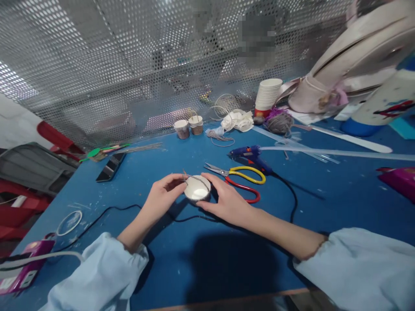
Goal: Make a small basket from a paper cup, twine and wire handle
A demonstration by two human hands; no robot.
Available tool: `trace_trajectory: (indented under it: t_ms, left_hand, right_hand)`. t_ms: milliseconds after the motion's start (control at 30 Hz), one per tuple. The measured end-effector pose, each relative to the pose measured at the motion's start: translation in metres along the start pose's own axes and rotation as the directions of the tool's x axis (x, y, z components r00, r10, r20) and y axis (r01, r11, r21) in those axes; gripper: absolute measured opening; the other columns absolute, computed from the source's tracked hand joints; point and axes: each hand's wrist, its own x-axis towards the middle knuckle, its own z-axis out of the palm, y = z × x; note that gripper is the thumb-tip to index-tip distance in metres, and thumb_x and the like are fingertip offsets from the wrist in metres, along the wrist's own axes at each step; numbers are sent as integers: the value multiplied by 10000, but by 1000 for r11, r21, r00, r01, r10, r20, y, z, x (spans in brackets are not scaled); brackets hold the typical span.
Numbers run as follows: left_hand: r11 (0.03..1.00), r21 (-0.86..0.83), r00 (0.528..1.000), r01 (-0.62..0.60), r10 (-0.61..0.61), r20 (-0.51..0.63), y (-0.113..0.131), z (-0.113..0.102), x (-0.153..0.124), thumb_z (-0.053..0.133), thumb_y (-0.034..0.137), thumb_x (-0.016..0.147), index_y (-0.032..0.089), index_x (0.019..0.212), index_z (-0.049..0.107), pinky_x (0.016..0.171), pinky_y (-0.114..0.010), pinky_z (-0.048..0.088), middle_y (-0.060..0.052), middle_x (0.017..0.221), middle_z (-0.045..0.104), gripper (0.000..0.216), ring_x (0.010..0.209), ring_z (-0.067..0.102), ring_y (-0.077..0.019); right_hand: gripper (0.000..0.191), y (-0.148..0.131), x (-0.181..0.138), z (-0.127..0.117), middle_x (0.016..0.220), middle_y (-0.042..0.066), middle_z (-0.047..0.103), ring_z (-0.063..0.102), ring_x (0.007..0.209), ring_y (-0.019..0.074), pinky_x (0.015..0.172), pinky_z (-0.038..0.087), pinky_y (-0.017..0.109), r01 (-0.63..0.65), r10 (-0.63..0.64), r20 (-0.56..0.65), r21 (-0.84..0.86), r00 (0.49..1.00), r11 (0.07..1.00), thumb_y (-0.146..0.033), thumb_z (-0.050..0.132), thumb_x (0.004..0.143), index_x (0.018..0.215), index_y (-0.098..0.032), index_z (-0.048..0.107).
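Note:
A small paper cup (196, 191), white inside and dark around its outside, is tilted so that its mouth faces me. My right hand (223, 198) is closed around the cup's right side, thumb low and fingers at the far rim. A thin grey-brown cord (201, 179) runs across the cup's mouth. At the left rim, the thumb and forefinger of my left hand (167, 193) pinch together by the cord's end; their exact grip is partly hidden. Scissors (227, 172) with one yellow and one red handle lie open just beyond my right hand.
A blue glue gun (249, 154) with a long glue stick lies right of centre, its black cable trailing forward. Two small wrapped cups (182, 129), grey yarn (281, 124) and stacked paper cups (267, 97) stand along the mesh partition. A phone (111, 167) lies left; a purple power strip (29, 268) sits front left.

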Motion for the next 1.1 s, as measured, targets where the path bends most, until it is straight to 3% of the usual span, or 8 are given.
trace_trajectory:
  t_ms: [367,733,933,1100]
  left_hand:
    - [944,256,976,-209,216,2,-3,-2,8,667,301,780,173,846,741,738,-267,559,-50,867,767,161,794,700,-177]
    - [815,457,916,-357,402,-2,-8,-1,2,612,205,832,180,876,721,707,-226,578,-18,836,771,120,722,716,-137]
    - [754,510,879,-414,476,10,-5,-1,0,603,184,830,173,839,717,667,-211,584,-22,812,773,115,685,716,-131]
    - [765,494,880,-414,476,1,-5,-1,-1,605,201,832,169,831,718,673,-226,591,-39,823,775,117,719,729,-152]
  right_hand:
    - [659,-5,2,-2,1335,155,567,534,1242,296,1010,459,465,2,-2,-1,14,1000,1000,-278,726,749,1332,-151,447]
    - [624,-3,1,1,1290,160,596,572,1188,288,961,492,434,59,-59,-35,-25,998,998,-287,723,760,1304,-128,462]
    - [603,0,-1,4,1244,168,621,594,1152,294,951,500,434,118,-122,-71,-51,990,992,-297,720,768,1287,-105,480]
    - [616,2,-1,5,1254,169,618,593,1154,309,948,503,456,137,-143,-80,-73,986,988,-297,731,758,1290,-119,477]
